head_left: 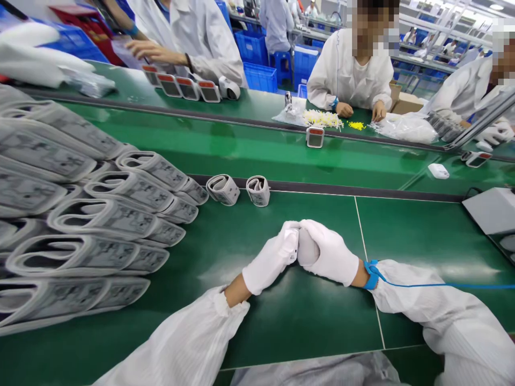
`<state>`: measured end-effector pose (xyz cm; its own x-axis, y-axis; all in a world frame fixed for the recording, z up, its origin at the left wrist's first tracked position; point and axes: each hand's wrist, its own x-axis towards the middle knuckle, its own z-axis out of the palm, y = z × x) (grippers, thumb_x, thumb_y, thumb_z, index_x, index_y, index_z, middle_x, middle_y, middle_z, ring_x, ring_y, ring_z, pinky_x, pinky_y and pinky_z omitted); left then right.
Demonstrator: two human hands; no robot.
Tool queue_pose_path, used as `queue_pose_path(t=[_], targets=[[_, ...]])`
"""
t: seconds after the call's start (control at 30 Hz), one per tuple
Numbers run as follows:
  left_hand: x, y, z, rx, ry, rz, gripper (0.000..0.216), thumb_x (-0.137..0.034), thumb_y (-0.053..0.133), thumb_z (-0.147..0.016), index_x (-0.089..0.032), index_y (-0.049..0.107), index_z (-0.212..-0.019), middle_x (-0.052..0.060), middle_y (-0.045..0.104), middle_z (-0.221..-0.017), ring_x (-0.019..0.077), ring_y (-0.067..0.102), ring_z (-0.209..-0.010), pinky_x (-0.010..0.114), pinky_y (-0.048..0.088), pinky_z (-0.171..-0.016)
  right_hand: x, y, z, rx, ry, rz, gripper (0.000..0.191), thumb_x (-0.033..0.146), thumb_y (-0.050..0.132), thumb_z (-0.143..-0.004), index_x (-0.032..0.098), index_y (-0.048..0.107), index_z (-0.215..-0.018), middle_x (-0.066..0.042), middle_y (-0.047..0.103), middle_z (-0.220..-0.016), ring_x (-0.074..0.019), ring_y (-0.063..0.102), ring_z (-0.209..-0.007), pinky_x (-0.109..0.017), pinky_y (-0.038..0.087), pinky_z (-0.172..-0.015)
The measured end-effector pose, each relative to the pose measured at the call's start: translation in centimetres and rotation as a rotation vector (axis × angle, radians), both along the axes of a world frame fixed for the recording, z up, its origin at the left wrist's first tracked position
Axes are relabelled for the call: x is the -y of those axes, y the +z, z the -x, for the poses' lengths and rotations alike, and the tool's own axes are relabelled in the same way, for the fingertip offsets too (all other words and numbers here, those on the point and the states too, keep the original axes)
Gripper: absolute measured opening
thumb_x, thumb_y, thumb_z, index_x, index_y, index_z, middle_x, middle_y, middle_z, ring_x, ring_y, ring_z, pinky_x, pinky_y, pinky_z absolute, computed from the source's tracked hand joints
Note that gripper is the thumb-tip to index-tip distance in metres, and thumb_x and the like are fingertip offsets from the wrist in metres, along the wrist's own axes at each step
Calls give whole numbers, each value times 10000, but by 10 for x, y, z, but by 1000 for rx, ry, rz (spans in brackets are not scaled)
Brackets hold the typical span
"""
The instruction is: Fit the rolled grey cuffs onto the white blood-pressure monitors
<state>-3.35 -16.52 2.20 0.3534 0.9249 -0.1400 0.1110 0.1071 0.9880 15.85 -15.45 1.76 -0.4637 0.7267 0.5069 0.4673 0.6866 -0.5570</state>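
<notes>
Both my hands wear white gloves and rest together on the green mat at the table's middle. My left hand has its fingers curled, and its fingertips meet my right hand, which is closed like a fist. A small white object may sit between the two hands, but it is mostly hidden. A blue wrist strap with a blue cord circles my right wrist. Two rolled grey cuffs stand just beyond my hands near the belt's edge.
A large stack of rolled grey cuffs fills the left side. The green conveyor belt carries a small white monitor. Across it, people in white coats work with more monitors and yellow-white parts. A white device sits at right.
</notes>
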Motion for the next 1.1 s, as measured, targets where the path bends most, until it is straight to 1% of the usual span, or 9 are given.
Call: queue_pose_path(t=[0.07,0.2,0.27,0.37,0.53,0.73,0.8,0.93,1.1], targets=[[0,5,-1,-126,18,-18,652,-644,533,-924,-239,464,-1430,2,606,-751,183,545,-624,285,398,-586,0,-4,1,-7,-16,-9,575,259,633,-846,242,531,-1411,-106,630,-1372,-279,637,-1260,-409,560,-1065],[1,16,-9,-429,48,-19,1080,-455,786,-745,-260,187,-1622,98,708,-1108,324,690,-917,365,490,-750,-4,-15,-3,-65,-6,76,706,343,715,-790,183,502,-1443,-152,592,-1426,-305,600,-1311,-421,513,-1118],[2,18,-15,-419,72,-94,1173,-404,813,-709,-260,117,-1643,149,629,-1352,367,665,-1109,404,513,-865,-7,-18,-6,-127,-18,172,785,418,773,-750,173,502,-1445,-156,596,-1422,-313,602,-1308,-421,497,-1129],[0,14,-18,-322,65,-216,1076,-329,770,-754,-265,163,-1640,155,479,-1554,356,578,-1306,427,466,-1053,-11,-16,-8,-187,-92,278,884,469,827,-677,170,507,-1446,-156,599,-1419,-332,605,-1299,-433,491,-1122],[-5,2,-16,-373,71,-312,708,-278,551,-921,-216,335,-1593,162,567,-1482,351,608,-1280,477,433,-1099,-13,-2,-6,-133,-230,443,856,315,788,-625,207,530,-1434,-112,665,-1306,-322,665,-1155,-456,533,-1025],[-5,-3,-14,-311,224,-236,800,-145,660,-769,-286,449,-1528,83,704,-1296,332,685,-1145,428,521,-999,-9,6,-5,-150,-141,516,893,386,816,-651,180,515,-1465,-87,696,-1174,-272,680,-992,-404,564,-900],[-7,-6,-13,-247,320,-178,759,-127,689,-734,-298,529,-1455,61,721,-1246,321,682,-1133,416,535,-975,-10,3,-7,-191,-41,554,905,507,787,-728,161,483,-1507,-64,715,-1046,-233,678,-886,-379,573,-849],[-11,-12,-12,132,330,-117,657,-253,810,-737,-215,568,-1346,123,673,-1308,327,624,-1225,451,510,-1037,-23,-3,-15,-308,13,642,600,568,456,-1005,140,643,-1381,26,563,-595,-133,517,-534,-301,539,-646],[-11,-13,-13,201,304,-153,638,-416,817,-780,-253,540,-1331,127,601,-1389,322,557,-1307,478,465,-1097,-43,-6,-23,-245,43,416,457,509,553,-998,189,709,-1284,-56,685,-950,-163,623,-794,-313,561,-793]])
